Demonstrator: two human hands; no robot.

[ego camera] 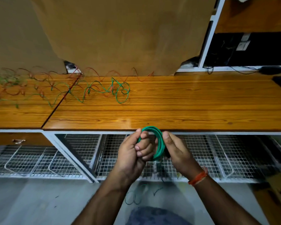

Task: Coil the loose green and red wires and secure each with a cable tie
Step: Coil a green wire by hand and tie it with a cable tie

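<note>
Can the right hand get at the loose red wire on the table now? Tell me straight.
Probably not yet. The right hand grips the green coil together with the left hand, and the red wire lies along the table's far edge.

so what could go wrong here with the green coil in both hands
1. The green coil shows no tie, so its loops may spring apart if the left hand or right hand loosens.
2. Loose green wire on the table is tangled with red wire, so pulling it may snag or drag both.
</note>
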